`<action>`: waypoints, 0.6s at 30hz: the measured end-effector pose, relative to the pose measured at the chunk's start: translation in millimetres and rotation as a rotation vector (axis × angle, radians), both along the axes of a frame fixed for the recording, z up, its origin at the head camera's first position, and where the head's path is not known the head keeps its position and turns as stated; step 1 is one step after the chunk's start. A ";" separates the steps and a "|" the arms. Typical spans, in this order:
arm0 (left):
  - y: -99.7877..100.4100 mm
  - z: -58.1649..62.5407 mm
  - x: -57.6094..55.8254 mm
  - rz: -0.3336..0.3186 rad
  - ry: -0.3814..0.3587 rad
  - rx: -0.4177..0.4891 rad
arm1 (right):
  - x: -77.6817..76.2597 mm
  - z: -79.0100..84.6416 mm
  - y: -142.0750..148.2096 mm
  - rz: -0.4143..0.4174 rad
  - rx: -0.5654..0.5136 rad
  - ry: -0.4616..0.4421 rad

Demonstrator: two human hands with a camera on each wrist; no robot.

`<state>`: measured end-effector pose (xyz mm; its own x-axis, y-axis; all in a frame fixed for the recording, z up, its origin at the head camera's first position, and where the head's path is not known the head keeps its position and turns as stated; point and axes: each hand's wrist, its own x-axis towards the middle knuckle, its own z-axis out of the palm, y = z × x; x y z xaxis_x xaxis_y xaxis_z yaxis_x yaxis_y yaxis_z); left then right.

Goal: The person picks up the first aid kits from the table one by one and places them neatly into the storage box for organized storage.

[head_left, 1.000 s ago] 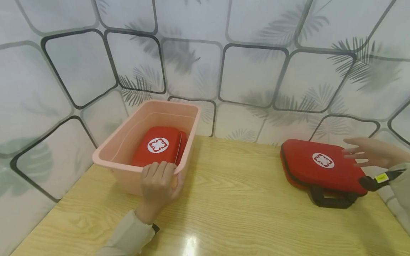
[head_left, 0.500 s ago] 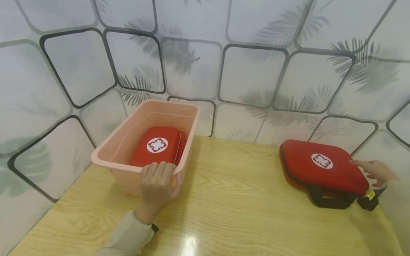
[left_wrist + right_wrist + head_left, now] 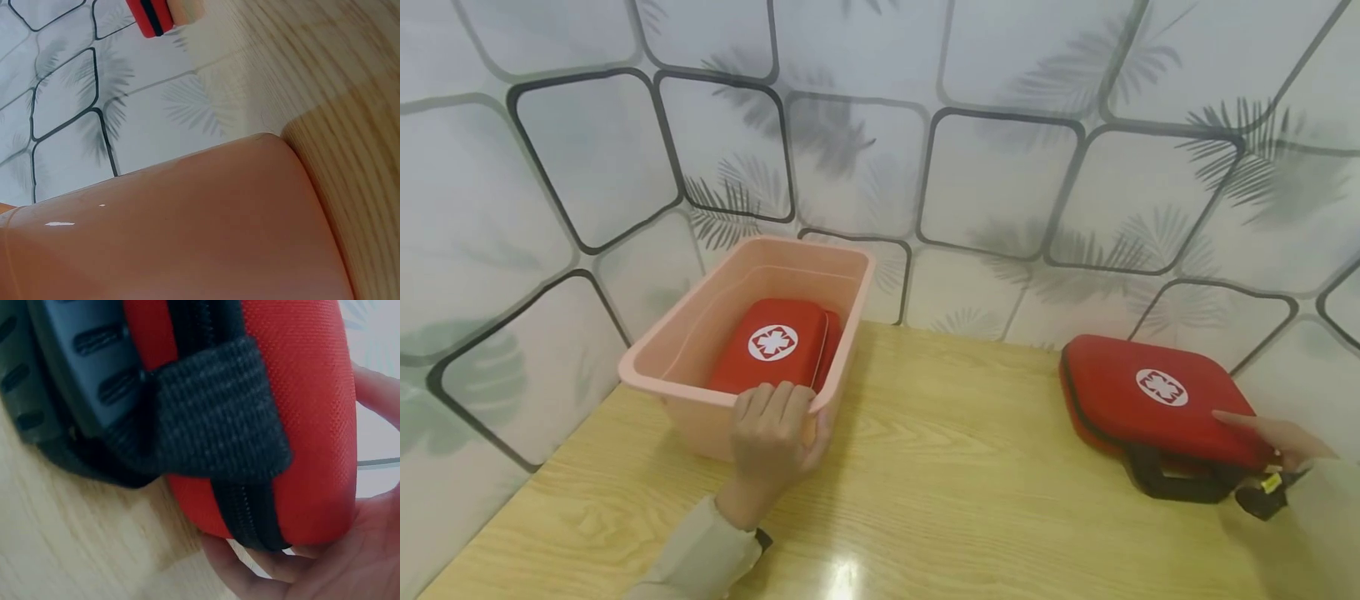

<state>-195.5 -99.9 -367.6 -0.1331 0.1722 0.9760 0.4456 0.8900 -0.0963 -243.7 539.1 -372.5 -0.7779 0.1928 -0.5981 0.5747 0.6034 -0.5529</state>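
My left hand (image 3: 771, 433) grips the near rim of a pink plastic tub (image 3: 681, 390), fingers over the edge and thumb at the corner. Inside the tub lies a red first-aid case (image 3: 741, 358) with a white emblem, overlapping another red item (image 3: 831, 337). On the right, a larger red first-aid case (image 3: 1105, 387) lies flat, its black handle (image 3: 1176, 489) facing me. My right hand (image 3: 1288, 435) holds its right end, thumb on top. The right wrist view shows fingers (image 3: 228, 565) curling under that end, beside the black zipper (image 3: 244, 509) and strap.
A patterned wall (image 3: 992, 192) stands behind the wooden table (image 3: 955, 467), and another wall (image 3: 497, 217) closes off the left. The tub's outer side (image 3: 187, 231) fills much of the left wrist view. Bare wood lies between tub and case.
My right hand has come down from above the larger case to its right end and taken hold there. My left hand stays on the tub's rim.
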 end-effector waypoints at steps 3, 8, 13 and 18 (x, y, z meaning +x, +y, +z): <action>-0.1 0.1 0.3 0.002 -0.003 0.001 | -1.5 0.4 1.9 0.009 -0.050 -0.037; -0.3 0.0 1.0 0.004 -0.008 -0.005 | 0.0 -0.4 7.2 0.092 -0.035 -0.027; -0.4 -0.4 1.8 0.006 -0.014 -0.009 | 4.5 -3.7 7.9 0.085 -0.058 -0.023; 0.0 -0.1 1.8 -0.002 -0.022 -0.008 | 6.1 -4.6 9.5 0.099 -0.097 -0.023</action>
<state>-193.7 -99.9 -367.7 -0.1543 0.1806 0.9714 0.4497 0.8882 -0.0937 -237.6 548.7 -377.1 -0.7760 0.0557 -0.6283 0.5282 0.6020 -0.5989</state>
